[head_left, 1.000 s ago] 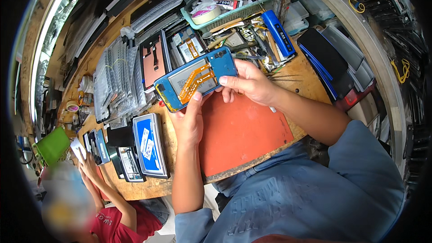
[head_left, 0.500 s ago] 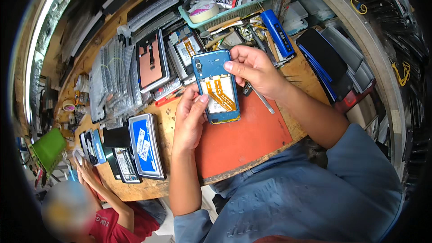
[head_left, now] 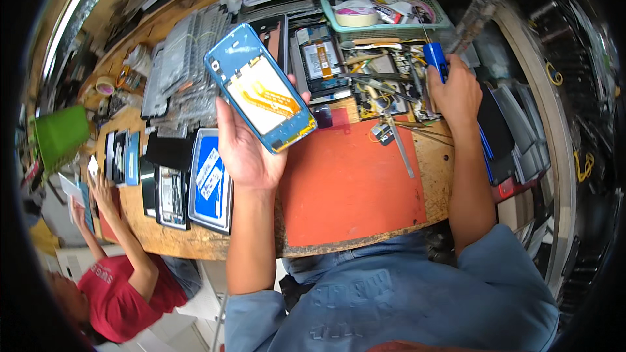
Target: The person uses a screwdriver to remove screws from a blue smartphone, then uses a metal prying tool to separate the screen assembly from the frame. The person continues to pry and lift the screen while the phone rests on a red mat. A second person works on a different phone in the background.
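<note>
Raised over the left part of the bench, my left hand (head_left: 251, 163) grips a blue phone (head_left: 236, 52) with its back cover off. The phone is tilted, and its white battery and orange flex cables show. At the right, my right hand (head_left: 460, 94) is closed around a blue electric screwdriver (head_left: 433, 58), whose thin shaft points away from me beside the basket. Part of the screwdriver is hidden by my fingers. An orange-red work mat (head_left: 352, 189) lies below, with a metal strip tool (head_left: 402, 151) on its right side.
Hand tools (head_left: 385, 81) crowd the back of the bench. Behind them sits a green basket (head_left: 391, 28) with tape rolls. Bubble-wrapped panels (head_left: 186, 58) are stacked at left, near a blue-and-silver tray (head_left: 212, 185). A co-worker (head_left: 124, 287) in red works at far left.
My right hand has left the phone and taken hold of the blue screwdriver. My left hand has moved the phone left and tilted it. The whole view has shifted.
</note>
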Motion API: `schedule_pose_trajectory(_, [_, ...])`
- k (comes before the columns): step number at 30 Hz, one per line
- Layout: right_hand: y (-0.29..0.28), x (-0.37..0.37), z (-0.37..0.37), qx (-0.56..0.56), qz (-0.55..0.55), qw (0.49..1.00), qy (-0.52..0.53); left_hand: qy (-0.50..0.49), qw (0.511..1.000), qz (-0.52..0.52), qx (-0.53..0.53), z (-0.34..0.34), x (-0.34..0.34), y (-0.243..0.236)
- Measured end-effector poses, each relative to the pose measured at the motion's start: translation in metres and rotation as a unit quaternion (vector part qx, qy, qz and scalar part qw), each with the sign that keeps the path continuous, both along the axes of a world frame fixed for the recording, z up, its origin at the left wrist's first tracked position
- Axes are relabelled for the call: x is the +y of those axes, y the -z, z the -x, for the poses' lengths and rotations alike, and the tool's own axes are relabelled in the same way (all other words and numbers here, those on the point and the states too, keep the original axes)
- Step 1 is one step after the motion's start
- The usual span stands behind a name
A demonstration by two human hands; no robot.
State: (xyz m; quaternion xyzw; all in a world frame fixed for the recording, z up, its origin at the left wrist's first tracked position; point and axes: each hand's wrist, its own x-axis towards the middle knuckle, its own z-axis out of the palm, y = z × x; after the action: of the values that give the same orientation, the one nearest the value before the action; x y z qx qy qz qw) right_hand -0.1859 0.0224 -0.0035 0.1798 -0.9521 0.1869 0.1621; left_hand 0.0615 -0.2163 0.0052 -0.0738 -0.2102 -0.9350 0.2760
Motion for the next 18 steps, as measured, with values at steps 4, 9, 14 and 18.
schedule_pose_trajectory(4, [0.008,-0.001,0.010,0.001,0.066,0.997,-0.042,0.002,1.000,0.002,0.014,-0.010,-0.010,-0.015])
schedule_pose_trajectory(9, [0.033,0.003,0.037,-0.077,0.435,0.879,-0.180,-0.005,0.998,0.024,0.052,-0.009,-0.021,-0.015])
schedule_pose_trajectory(14, [-0.014,-0.028,-0.045,-0.458,0.532,0.644,-0.305,-0.082,0.993,0.022,0.085,-0.013,-0.037,-0.014])
schedule_pose_trajectory(18, [-0.028,-0.051,-0.094,-0.497,0.349,0.683,-0.405,-0.171,0.984,0.054,0.015,-0.010,-0.035,-0.013])
